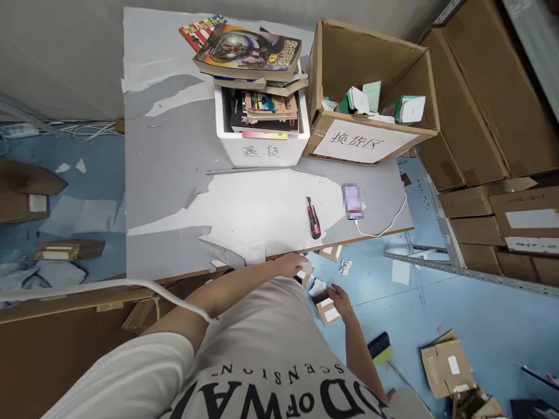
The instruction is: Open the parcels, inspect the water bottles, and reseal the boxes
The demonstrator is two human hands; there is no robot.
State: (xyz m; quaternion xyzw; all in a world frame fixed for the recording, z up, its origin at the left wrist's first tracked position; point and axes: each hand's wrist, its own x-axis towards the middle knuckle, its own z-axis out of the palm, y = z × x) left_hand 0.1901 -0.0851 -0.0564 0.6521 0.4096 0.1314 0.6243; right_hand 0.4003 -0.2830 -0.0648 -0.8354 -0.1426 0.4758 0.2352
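My left hand (292, 265) is just below the table's front edge, its fingers curled, with a small whitish bit at the fingertips that I cannot make out. Lower and to the right hangs my right hand (341, 301), fingers apart and nothing visible in it, above a small cardboard box (328, 313) on the floor. On the table (161, 174) nearest my hands lies a red and black utility knife (313, 218). To its right is a blurred-out phone-like object (353, 201) with a white cable (388, 228).
A white foam box (262, 152) is heaped with books (248, 52) at the table's back. Beside it stands an open cardboard carton (371, 139) holding small green-white boxes. Stacked cartons (476, 87) line the right. Flattened cardboard (448, 361) and a brush (379, 347) are on the floor.
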